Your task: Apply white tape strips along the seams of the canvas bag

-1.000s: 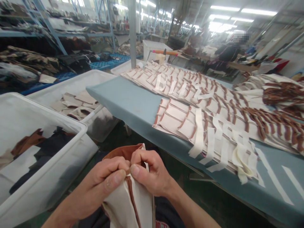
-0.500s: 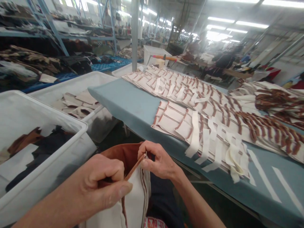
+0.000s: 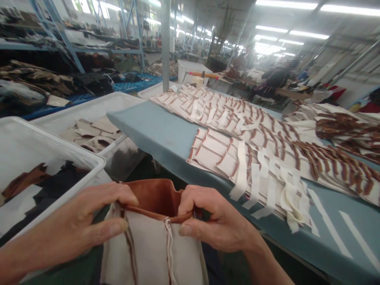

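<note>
Gaping wider now (brown-lined): cream pouch

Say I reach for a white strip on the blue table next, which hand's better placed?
Probably your right hand: it holds the pouch on the side nearer the white strips on the blue table. Your left hand holds the opposite side, nearer the white bin.

Between my left hand and right hand the pouch gapes, room for fingers inside! Left, the white bin walls me off; right, the blue table juts in, but over its far left end there's a way past the stacked panels.
</note>
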A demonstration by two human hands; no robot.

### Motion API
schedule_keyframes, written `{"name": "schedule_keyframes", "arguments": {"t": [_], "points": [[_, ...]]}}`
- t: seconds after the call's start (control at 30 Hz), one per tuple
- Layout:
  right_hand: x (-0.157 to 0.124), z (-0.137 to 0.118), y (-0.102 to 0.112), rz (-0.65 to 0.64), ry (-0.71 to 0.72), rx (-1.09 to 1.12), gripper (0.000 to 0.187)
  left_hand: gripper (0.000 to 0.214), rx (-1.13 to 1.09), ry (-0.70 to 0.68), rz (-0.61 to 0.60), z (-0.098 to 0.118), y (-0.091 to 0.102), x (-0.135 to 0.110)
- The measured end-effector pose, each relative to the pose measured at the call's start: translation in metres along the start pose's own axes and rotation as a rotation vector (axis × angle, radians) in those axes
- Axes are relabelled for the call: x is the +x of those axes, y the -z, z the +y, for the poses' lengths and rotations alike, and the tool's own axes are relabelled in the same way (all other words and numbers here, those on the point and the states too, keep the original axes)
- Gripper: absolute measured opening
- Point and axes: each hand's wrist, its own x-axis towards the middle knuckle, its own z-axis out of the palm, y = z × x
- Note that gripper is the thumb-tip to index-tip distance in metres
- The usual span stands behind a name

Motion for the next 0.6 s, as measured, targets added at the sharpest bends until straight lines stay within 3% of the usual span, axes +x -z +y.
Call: {"name": "schedule_keyframes", "arguments": {"t": [0.07, 0.17, 0.33, 0.47, 0.6], "points": [[0.004, 0.001, -0.003, -0.037, -0.009, 0.084, 0.038, 0.012, -0.033, -0.078, -0.099, 0.011, -0.009, 0.012], [0.009, 0.011, -0.007, -0.060, -0.060, 0.227, 0.038, 0.009, -0.078, -0.124, -0.143, 0.025, -0.025, 0.029], [0.007, 0.030, -0.009, -0.007, -0.128, 0.266, 0.046, 0.015, -0.199, -0.097, -0.190, 0.015, -0.048, 0.039], [0.001, 0.042, -0.009, 0.004, -0.247, 0.199, 0.052, 0.018, -0.206, -0.053, -0.221, 0.011, -0.052, 0.043], [0.004, 0.046, -0.011, 0.029, -0.212, 0.231, 0.051, 0.018, -0.200, 0.000, -0.232, 0.016, -0.051, 0.051]]}}
